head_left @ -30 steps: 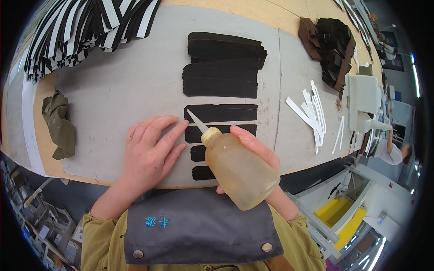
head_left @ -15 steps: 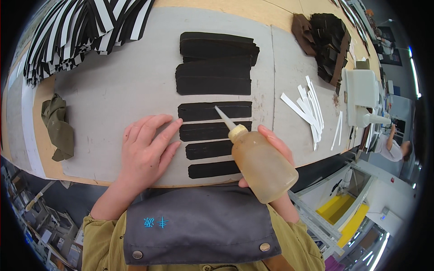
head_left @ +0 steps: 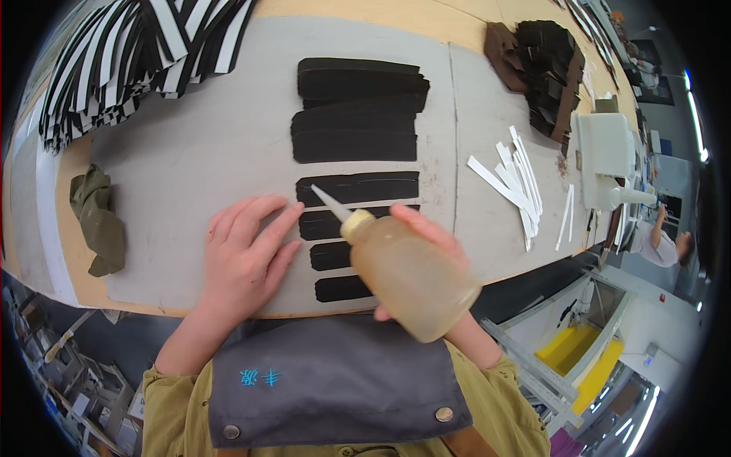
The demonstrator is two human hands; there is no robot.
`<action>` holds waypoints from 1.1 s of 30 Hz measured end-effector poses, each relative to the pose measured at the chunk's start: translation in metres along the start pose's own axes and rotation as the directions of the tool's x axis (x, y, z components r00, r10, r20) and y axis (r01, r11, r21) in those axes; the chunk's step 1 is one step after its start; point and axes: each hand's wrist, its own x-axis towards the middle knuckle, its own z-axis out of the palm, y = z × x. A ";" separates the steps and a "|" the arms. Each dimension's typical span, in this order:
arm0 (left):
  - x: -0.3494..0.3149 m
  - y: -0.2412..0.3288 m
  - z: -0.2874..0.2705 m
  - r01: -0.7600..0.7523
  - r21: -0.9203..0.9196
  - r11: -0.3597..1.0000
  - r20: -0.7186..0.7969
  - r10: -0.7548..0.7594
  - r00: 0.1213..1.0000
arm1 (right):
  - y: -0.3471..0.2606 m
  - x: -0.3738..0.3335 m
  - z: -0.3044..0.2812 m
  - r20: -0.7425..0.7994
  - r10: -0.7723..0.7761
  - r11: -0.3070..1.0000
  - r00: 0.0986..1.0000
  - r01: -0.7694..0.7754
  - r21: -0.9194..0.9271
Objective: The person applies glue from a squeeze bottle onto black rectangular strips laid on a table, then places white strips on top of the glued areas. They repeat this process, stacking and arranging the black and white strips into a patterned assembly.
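Note:
Tilted in my right hand (head_left: 430, 236) is a cloudy, amber-stained squeeze bottle (head_left: 415, 278) with a long tapered nozzle. Its tip is over the left part of a black strip (head_left: 358, 187), which bears a thin shiny line along its length. Whether the tip touches the strip I cannot tell. My left hand (head_left: 251, 247) lies with fingers apart on the table, its index fingertip at the strip's left end. Nearer to me lie more black strips (head_left: 326, 257), partly hidden by the bottle. Beyond are overlapping stacks of black pieces (head_left: 354, 137).
Black and white strips (head_left: 145, 61) are heaped at the far left, above a crumpled olive cloth (head_left: 99, 221). Loose white strips (head_left: 506, 183) lie to the right, below a brown and black bundle (head_left: 544, 76). A white machine (head_left: 605, 156) stands at the right edge; another person (head_left: 659, 240) is beyond.
My right hand has moved the bottle left, carrying the nozzle tip from the strip's middle toward its left end. My left hand stays nearly in place.

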 end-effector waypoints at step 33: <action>0.000 0.002 -0.004 0.007 -0.004 1.000 -0.006 -0.007 1.000 | 0.018 -0.023 -0.009 -0.222 0.103 0.994 0.970 -0.095 0.048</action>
